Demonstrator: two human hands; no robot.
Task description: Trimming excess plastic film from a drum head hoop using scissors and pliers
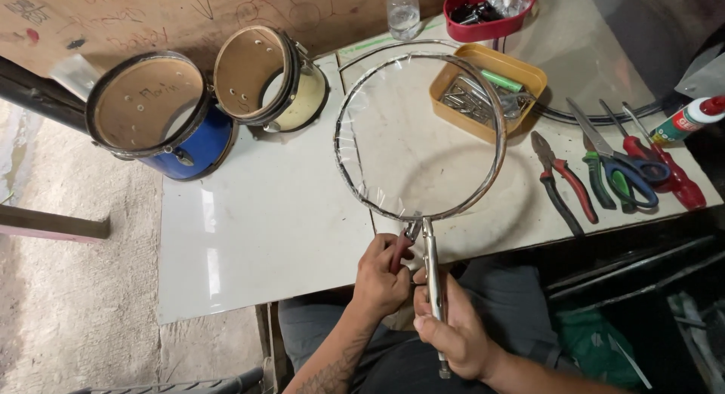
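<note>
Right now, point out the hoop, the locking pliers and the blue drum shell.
hoop (pixel 495 115), head view, right side of the metal rim.
locking pliers (pixel 431 258), head view, silver handle above the right hand.
blue drum shell (pixel 198 143), head view, blue outer wall.

Two bare hands and forearms, no gloves or sleeves

The left hand (pixel 380 277) and right hand (pixel 453 330) carry no rings or watch; a dark tattoo (pixel 326 377) marks the left forearm just below the wrist. Grey trousers (pixel 498 300) cover the lap beside the right hand.
</note>
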